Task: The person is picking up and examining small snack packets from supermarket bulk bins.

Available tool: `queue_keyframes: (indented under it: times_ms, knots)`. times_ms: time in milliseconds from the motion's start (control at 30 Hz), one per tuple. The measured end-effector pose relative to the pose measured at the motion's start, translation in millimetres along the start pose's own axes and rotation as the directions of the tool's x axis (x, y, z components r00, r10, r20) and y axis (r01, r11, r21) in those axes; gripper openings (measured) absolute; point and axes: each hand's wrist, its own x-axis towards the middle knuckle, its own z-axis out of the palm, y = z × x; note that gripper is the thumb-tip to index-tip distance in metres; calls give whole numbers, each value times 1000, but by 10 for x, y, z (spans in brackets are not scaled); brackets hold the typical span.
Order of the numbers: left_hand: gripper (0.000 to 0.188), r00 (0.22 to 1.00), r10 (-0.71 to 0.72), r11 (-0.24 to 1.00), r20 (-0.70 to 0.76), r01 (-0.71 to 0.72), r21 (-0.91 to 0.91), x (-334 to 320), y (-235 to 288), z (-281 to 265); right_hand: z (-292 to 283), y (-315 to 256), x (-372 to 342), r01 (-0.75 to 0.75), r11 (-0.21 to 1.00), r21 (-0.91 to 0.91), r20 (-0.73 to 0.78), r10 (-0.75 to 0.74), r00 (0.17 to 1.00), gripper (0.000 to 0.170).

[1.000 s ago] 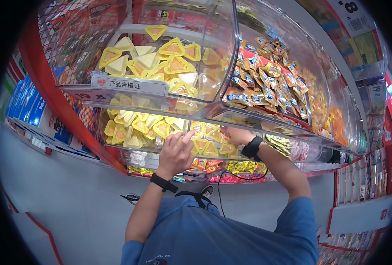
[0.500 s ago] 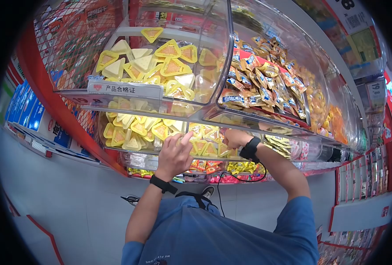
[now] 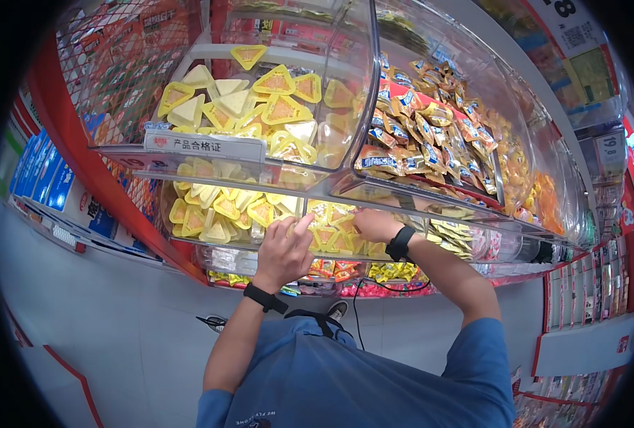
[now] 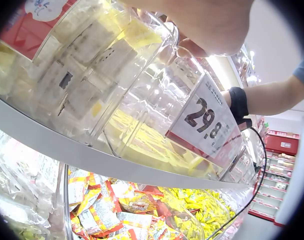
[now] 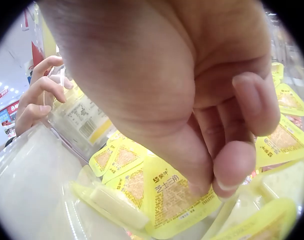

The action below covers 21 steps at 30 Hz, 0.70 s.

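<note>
Yellow triangular packs point(image 3: 335, 237) lie in the lower clear bin point(image 3: 242, 247) near the middle of the head view, below the white label point(image 3: 204, 145) at centre left. The right hand point(image 3: 378, 225) is in among them, thumb and fingertips drawn narrow over one pack point(image 5: 167, 197) — whether gripping it, I cannot tell — while the left hand point(image 3: 285, 248), near the centre, hooks bent fingers on a clear edge point(image 4: 175, 39).

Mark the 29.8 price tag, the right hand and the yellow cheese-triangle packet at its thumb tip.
29.8 price tag point(image 4: 207, 122), left wrist view: its printed face.
Right hand point(image 3: 376, 226), head view: back of the hand.
Yellow cheese-triangle packet point(image 5: 168, 199), right wrist view: its printed front.
</note>
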Motion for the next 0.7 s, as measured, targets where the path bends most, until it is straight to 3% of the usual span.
queue_keyframes:
  times_ms: [200, 300, 400, 500, 700]
  knots:
    - [23, 1000, -2, 1000, 1, 2, 16, -16, -11, 17, -86, 86, 61, 43, 994, 102, 166, -59, 984, 9]
    - [26, 1000, -2, 1000, -9, 2, -8, 4, 6, -1, -76, 153, 21, 119, 980, 161, 141, -142, 980, 8]
    - [26, 1000, -2, 1000, -11, 2, -9, -3, 3, 3, -162, 93, 10, 161, 987, 4, 225, -158, 962, 8]
    - [26, 1000, -4, 1000, -14, 4, -17, 2, 6, 1, 126, 165, 80, 249, 956, -156, 71, -240, 968, 9]
    - [24, 1000, -12, 1000, -1, 12, -7, -4, 6, -7, 1, -3, 92, 190, 979, -67, 36, -188, 982, 12]
